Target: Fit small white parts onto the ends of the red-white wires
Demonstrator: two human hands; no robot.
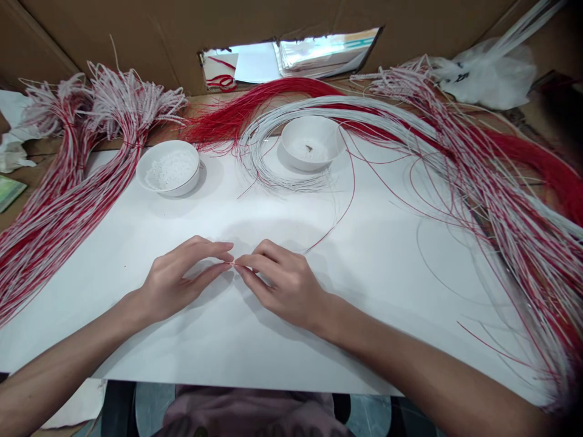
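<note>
My left hand (pixel 182 276) and my right hand (pixel 285 279) meet over the white tabletop (pixel 191 346). A tiny pale and reddish strand (pixel 232 263) shows between their fingertips. The right thumb and forefinger are pinched on it. On the left, the thumb tip touches the strand while the forefinger sits a little above, apart from the thumb. Beyond my hands stand a white bowl (pixel 183 187) of small white pieces and a second white bowl (pixel 314 159) with a little something in it.
Bundles of red and white strands (pixel 82 200) lie at the left. Red strands (pixel 277 91), white strands (pixel 259 152) and a mixed bundle (pixel 492 164) curve across the back and right. Behind is a cardboard wall (pixel 136 30) with a cut opening; a plastic bag (pixel 492 76) lies back right.
</note>
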